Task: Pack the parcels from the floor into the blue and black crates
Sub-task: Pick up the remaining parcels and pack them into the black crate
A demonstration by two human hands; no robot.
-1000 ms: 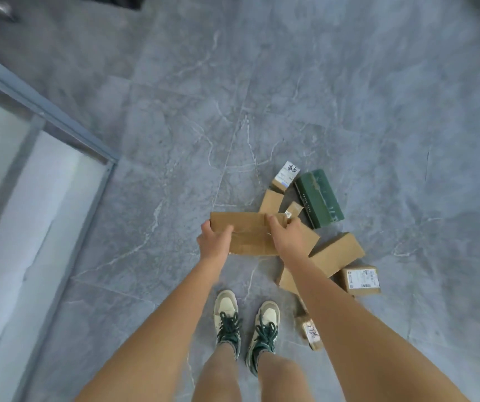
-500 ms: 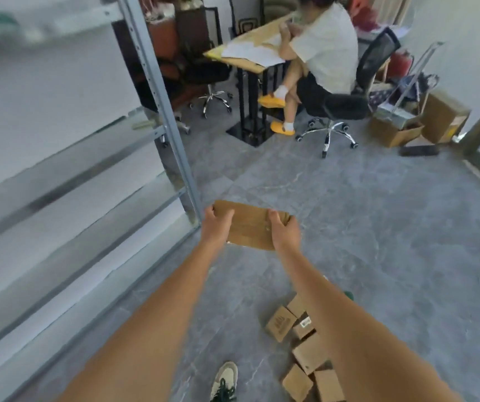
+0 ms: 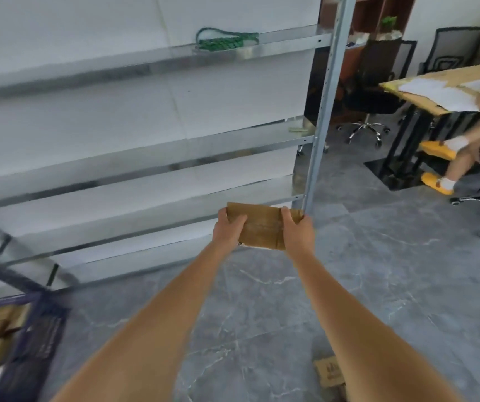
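As seems, parcel (image 3: pixel 262 226) between hands (image 3: pixel 262 230).

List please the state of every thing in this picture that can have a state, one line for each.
Flat brown cardboard parcel: lifted off the floor, held at both ends.
Left hand: grips the parcel's left end.
Right hand: grips the parcel's right end.
Dark blue plastic crate: on the floor at lower left, already holding cardboard parcels.
Small brown cardboard box: lying on the floor, not yet packed.
Green rope: lying on a metal shelf.
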